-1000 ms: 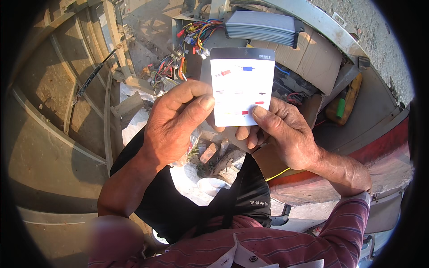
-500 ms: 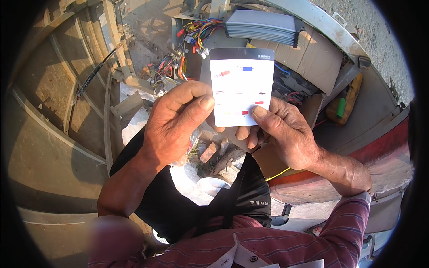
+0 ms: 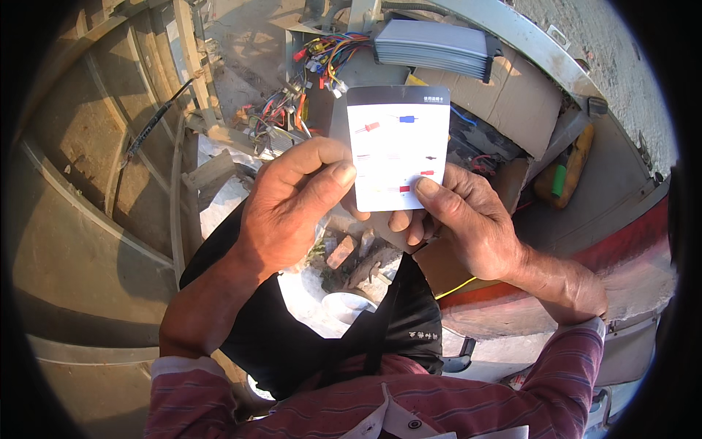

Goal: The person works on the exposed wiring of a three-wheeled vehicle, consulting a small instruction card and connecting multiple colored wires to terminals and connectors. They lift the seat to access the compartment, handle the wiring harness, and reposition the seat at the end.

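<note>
Between my two hands is a white instruction card [image 3: 398, 150] with a black top band and small pictures of red, blue and dark connectors. My left hand [image 3: 296, 197] pinches its left edge between thumb and curled fingers. On the lower right corner lies the thumb of my right hand [image 3: 468, 216], its fingers bent behind the card. Past the card's top edge sits a grey finned metal controller box [image 3: 433, 45]. A bundle of coloured wires with connectors [image 3: 333, 62] comes out at its left side.
A cardboard sheet [image 3: 504, 102] lies under the box's right end. Farther right are a yellow-brown pouch [image 3: 574, 164] and a green cylinder [image 3: 559, 181]. Brown ribbed metal panels [image 3: 95, 219] fill the left. Below my hands, a white bowl [image 3: 347, 306] and a brick piece [image 3: 341, 252] show on the ground.
The card sits slightly lower and a touch farther right in the picture. Both hands keep the same hold on it.
</note>
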A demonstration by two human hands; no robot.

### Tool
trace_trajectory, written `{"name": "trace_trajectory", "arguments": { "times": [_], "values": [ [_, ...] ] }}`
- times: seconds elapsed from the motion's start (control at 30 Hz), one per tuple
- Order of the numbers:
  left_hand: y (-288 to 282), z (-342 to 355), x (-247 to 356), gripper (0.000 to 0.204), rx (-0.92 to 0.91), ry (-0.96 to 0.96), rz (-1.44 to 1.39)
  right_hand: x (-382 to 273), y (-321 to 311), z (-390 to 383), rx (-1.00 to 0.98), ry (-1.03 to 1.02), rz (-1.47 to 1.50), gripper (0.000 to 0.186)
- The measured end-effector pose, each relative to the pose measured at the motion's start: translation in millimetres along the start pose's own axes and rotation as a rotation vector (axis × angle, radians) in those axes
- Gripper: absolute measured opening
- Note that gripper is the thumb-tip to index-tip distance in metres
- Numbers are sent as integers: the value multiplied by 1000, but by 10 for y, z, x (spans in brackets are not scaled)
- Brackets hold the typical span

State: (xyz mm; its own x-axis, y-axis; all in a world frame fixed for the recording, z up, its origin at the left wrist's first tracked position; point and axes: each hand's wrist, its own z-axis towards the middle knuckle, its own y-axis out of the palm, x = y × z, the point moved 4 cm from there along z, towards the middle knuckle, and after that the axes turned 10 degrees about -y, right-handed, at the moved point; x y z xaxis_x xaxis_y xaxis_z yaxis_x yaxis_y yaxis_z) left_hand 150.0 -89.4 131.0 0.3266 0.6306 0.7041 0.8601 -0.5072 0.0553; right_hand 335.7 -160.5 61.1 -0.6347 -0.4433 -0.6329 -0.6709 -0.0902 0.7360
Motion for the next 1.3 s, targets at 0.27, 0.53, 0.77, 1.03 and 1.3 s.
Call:
{"name": "trace_trajectory", "arguments": {
  "times": [0.27, 0.53, 0.77, 1.03, 1.3],
  "values": [
    [-133, -232, -94, 25, 1, -191, 177, 32, 1, -39, -62, 102, -79, 43],
    [-531, -326, -164, 20, -11, -98, 409, 79, 6, 2, -84, 148, -178, 43],
    [-1195, -177, -169, 19, -13, -50, 667, 213, -106, 113, -166, 149, -290, 45],
    [-1875, 626, -874, 25, 151, 90, 568, 391, -507, 313, -152, 173, -648, 45],
    [-2092, 1224, -1550, 31, 152, 146, 346, 887, -692, 588, 43, 197, -655, 41]
  ]
}}
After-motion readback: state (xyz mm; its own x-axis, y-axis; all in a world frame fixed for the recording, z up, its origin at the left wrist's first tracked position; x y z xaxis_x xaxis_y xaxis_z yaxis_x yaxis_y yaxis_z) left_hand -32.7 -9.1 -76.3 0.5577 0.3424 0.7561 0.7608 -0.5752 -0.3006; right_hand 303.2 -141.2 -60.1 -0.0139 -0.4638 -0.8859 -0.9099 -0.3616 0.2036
